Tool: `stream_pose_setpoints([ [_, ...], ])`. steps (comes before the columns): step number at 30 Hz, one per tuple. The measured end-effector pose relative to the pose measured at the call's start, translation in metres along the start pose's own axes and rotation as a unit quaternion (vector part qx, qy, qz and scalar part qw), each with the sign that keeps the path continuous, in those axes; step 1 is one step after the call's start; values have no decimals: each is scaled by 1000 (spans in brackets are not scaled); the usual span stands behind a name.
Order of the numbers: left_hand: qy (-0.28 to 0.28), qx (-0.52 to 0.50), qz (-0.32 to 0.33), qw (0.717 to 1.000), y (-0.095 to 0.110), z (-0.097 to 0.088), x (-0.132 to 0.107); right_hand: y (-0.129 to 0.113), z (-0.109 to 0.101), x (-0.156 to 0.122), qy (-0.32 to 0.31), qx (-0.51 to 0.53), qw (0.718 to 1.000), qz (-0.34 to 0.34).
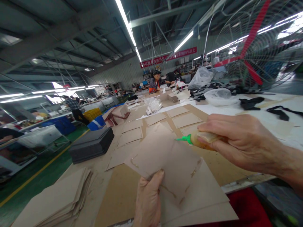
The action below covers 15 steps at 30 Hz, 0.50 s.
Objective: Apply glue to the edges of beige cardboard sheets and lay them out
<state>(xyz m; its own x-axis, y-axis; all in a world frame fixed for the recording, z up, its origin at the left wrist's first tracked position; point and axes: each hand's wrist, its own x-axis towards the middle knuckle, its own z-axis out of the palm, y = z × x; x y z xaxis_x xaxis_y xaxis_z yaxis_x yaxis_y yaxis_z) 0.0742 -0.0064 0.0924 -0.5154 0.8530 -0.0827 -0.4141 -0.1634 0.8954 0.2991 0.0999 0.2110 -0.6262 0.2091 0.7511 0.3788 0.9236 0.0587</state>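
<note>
My left hand (150,195) grips a beige cardboard sheet (163,154) at its near edge, thumb on top. Streaks of brownish glue run along parts of the sheet's edges and corners. My right hand (239,142) is wrapped around a glue bottle (201,139) with amber contents and a green nozzle. The nozzle points left, just over the far right part of the sheet; whether it touches cannot be told. Larger beige sheets (201,205) lie beneath the held one. Beyond it, several smaller beige cards (187,119) are laid out on the table.
At left stand a stack of dark grey sheets (92,145) and a pile of beige sheets (59,195). Crumpled clear plastic (152,105) and black strips (213,90) lie farther back. A large fan (243,56) with red blades is at right. A person (157,82) sits at the far end.
</note>
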Motion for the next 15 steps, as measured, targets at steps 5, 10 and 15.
stream_pose_setpoints([
  [5,11,-28,-2,1000,5,-1,2,-3,-3,-4,0,3,1000,-7],
  [10,47,-39,-14,998,8,-1,3,-4,-3,-8,-67,12,998,-2],
  [15,32,-44,-14,998,6,1,3,-6,-3,-7,-5,-6,1000,-18],
])
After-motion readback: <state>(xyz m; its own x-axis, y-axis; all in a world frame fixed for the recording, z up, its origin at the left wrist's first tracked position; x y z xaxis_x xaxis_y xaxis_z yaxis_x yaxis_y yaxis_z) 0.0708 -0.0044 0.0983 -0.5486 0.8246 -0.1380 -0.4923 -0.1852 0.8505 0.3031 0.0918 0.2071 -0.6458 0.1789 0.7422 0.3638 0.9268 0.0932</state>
